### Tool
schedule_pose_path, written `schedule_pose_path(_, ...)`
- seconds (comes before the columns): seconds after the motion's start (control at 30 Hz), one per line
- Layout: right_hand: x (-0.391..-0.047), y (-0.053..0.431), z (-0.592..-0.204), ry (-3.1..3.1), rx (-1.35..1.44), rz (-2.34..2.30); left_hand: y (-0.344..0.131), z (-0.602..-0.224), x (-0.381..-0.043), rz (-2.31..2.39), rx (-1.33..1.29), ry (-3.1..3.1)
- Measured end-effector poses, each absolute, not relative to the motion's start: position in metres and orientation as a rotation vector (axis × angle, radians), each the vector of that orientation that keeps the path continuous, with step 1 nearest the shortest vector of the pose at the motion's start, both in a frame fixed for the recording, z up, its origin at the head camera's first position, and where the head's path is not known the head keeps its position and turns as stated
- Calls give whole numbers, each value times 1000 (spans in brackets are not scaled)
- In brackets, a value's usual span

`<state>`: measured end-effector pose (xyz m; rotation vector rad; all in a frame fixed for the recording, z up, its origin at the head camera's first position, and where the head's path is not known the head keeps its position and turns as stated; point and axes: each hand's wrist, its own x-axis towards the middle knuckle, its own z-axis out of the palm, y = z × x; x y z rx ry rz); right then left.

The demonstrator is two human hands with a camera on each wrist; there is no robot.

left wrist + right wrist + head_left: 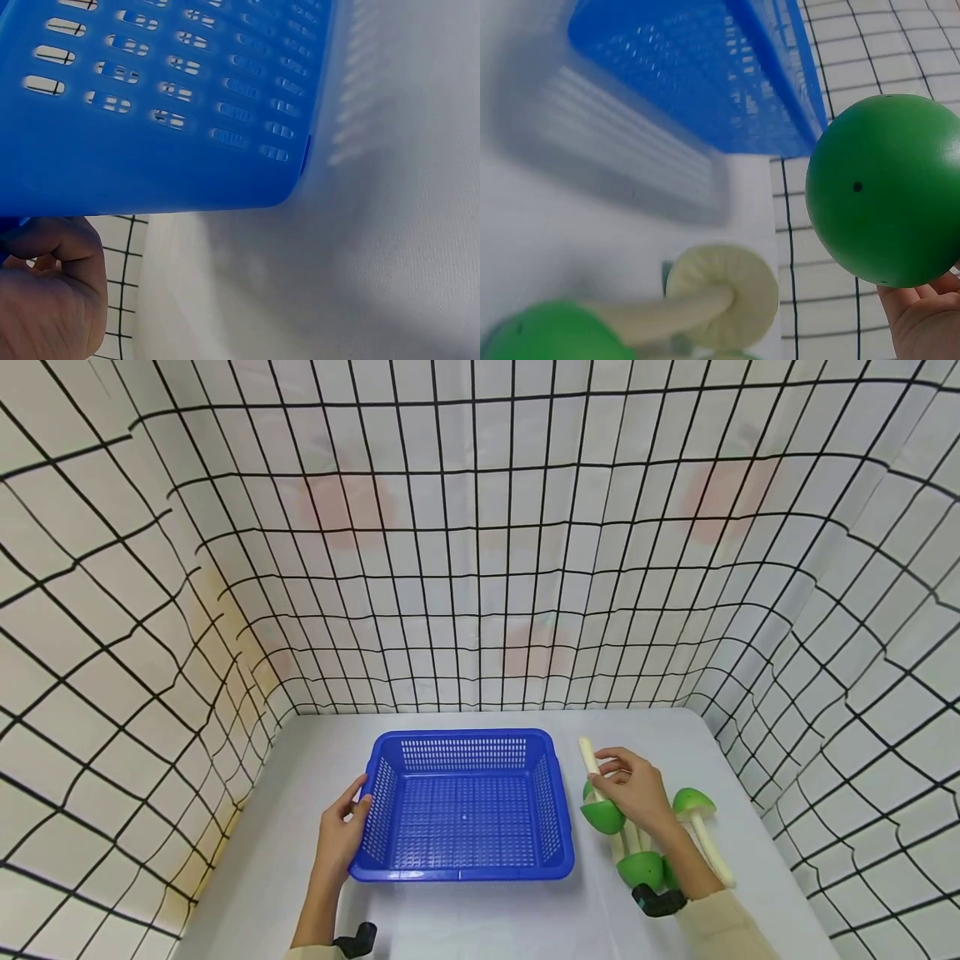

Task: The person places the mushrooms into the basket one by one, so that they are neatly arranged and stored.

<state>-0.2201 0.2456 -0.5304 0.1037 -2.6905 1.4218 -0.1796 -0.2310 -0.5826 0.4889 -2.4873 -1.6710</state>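
Observation:
On the left, my left hand [341,833] grips the left rim of a blue plastic basket [408,875]; its slotted wall [150,165] fills the top of the left wrist view. My right hand [636,787] pinches the pale stem of a toy mushroom, whose green cap [603,817] points down toward me. In the right wrist view that round cap [885,191] hides part of the fingers. Below the right hand lie several more green-capped mushrooms [641,870], partly covered by the wrist. Another mushroom [692,802] lies just beyond the forearm.
A white table [285,810] carries the basket and mushrooms. Black wire grid panels [480,568] backed with pale cloth rise along the back and both sides. The basket's right rim stands close to the mushroom in the right hand.

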Motion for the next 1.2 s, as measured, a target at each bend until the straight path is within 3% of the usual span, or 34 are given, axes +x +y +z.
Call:
schedule_pose_path(0.8, -237, 159, -527, -2637, 180, 1587, -233, -583, -180, -1719, 504, -2476)
schedule_pose_path(1.2, -238, 123, -543, -2645, 154, 1709, -233, -585, -180, -1737, 512, -2467)
